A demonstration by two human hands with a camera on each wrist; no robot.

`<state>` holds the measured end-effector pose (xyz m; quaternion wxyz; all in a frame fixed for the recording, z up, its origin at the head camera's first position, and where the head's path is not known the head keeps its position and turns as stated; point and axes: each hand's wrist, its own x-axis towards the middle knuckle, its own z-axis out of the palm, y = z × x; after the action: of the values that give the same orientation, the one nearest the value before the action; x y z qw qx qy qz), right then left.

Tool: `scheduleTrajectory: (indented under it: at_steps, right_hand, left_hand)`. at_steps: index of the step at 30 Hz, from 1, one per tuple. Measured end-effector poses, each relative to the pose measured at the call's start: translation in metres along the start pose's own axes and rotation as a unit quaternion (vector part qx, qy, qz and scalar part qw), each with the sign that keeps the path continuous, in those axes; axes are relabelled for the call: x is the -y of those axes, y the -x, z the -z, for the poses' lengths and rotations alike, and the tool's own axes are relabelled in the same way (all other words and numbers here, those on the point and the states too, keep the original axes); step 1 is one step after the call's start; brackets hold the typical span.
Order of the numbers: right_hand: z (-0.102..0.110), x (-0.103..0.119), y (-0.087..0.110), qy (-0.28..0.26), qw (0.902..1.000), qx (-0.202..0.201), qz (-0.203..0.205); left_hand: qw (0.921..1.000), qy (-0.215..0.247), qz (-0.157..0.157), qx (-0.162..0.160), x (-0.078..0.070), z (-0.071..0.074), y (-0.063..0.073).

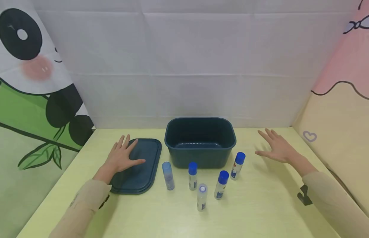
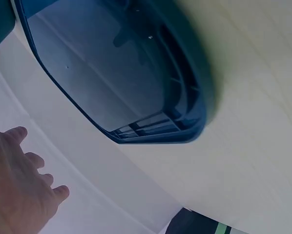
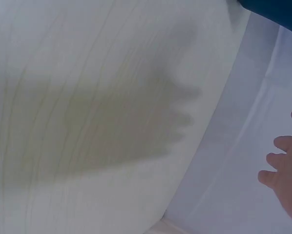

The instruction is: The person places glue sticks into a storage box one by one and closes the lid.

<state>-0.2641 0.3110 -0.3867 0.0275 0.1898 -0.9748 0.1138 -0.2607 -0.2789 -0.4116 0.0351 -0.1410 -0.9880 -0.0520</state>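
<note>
My left hand [image 1: 120, 158] hovers over the left part of a dark blue rectangular lid [image 1: 143, 168], fingers and thumb spread, holding nothing. The lid's ribbed edge [image 2: 151, 127] shows large in the left wrist view. On the far right, my right hand [image 1: 276, 148] is held above the table with its fingers spread, its shadow [image 3: 131, 122] below. A deep dark blue bin [image 1: 199, 158] stands between the hands. In front of it stand several glue sticks: blue-capped ones [image 1: 192, 177] [image 1: 221, 186] [image 1: 237, 167], one with a pale blue cap [image 1: 168, 177] and a whitish one [image 1: 202, 198] nearest me.
The pale yellow table [image 1: 247, 215] ends at a white cloth backdrop [image 1: 199, 66]. A printed panda panel [image 1: 32, 82] borders the left side, a pink and cream panel [image 1: 342, 115] the right. Dark wrist mounts [image 1: 305, 195] sit at my sleeves.
</note>
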Motion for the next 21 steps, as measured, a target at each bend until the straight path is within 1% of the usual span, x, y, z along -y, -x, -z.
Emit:
scheduleTrajectory:
  at_steps: [3,7,10,13,17,21]
  right_hand:
    - [0.003,0.006,-0.004,-0.039,0.9992,-0.004,-0.006]
    - [0.008,0.017,-0.011,-0.091,0.9957,-0.009,-0.014]
    - [0.011,0.027,-0.017,-0.133,0.9908,-0.013,-0.02]
    - [0.014,0.037,-0.023,-0.175,0.9843,-0.012,-0.021]
    - [0.017,0.049,-0.031,-0.225,0.9744,-0.003,-0.001]
    - [0.018,0.058,-0.038,-0.257,0.9662,0.012,0.022]
  left_hand:
    - [1.0,0.002,-0.006,-0.001,-0.004,0.001,0.0]
    - [0.9997,0.022,-0.011,0.001,-0.01,0.002,0.002]
    - [0.9992,0.037,-0.013,0.004,-0.015,0.003,0.004]
    - [0.9985,0.05,-0.021,-0.001,-0.02,0.004,0.007]
    - [0.9962,0.079,-0.036,-0.003,-0.03,0.005,0.013]
    - [0.9937,0.102,-0.047,-0.002,-0.041,0.007,0.02]
